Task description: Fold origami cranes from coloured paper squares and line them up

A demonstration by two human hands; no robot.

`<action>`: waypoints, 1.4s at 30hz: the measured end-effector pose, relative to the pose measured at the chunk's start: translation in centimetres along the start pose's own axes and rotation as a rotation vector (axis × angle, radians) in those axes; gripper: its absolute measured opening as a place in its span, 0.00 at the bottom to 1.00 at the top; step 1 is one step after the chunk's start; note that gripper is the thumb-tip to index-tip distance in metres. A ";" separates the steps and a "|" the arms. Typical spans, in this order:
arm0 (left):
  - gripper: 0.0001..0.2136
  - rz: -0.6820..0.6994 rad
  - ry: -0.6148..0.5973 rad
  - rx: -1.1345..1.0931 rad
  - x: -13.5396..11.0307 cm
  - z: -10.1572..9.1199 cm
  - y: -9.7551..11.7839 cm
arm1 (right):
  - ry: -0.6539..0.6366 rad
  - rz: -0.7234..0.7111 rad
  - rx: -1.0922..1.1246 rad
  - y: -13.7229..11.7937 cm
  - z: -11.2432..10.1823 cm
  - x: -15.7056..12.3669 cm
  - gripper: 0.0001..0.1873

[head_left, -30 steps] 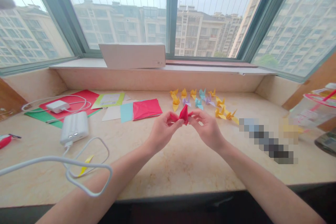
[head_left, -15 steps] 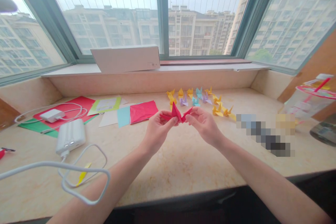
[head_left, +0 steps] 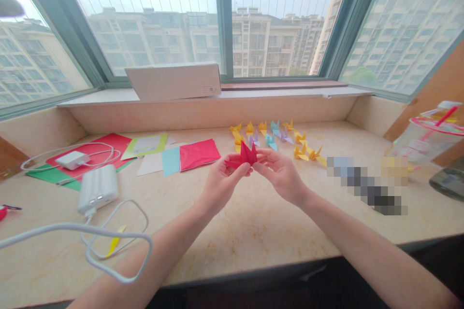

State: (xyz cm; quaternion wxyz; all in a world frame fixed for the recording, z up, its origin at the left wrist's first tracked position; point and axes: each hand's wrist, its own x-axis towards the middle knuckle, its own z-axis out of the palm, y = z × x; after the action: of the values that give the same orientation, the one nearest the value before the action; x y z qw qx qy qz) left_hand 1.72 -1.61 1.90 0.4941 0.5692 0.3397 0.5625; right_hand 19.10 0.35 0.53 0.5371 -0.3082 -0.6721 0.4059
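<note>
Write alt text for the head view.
The left hand and right hand hold a red origami crane above a stone windowsill, with yellow, blue and purple paper cranes beyond. Coloured paper and a white power bank lie left.

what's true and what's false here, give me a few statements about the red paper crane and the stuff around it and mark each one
1. The left hand and right hand both pinch a red paper crane. True.
2. The right hand holds a white power bank. False: it lies on the stone sill, left of the hands.
3. A row of small yellow, blue and purple paper cranes lies beyond the hands. True.
4. The red paper sheet lies right of the hands. False: it lies to their left, beside a light blue sheet.
</note>
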 end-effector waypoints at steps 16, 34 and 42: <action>0.10 0.123 0.051 0.073 -0.1 -0.2 -0.7 | -0.018 -0.108 -0.219 -0.7 0.2 -0.5 0.18; 0.17 0.168 -0.021 0.085 -0.7 0.4 -0.4 | 0.134 -0.123 -0.105 0.0 0.8 -0.7 0.13; 0.15 0.169 -0.006 0.224 -0.3 -0.1 -1.5 | 0.034 -0.213 -0.220 0.3 0.9 -1.3 0.09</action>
State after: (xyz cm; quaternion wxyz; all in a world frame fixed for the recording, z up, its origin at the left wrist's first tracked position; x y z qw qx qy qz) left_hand 1.77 -1.48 0.40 0.3792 0.6492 0.3497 0.5590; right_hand 18.51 -0.82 -0.39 0.5514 -0.2989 -0.7323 0.2650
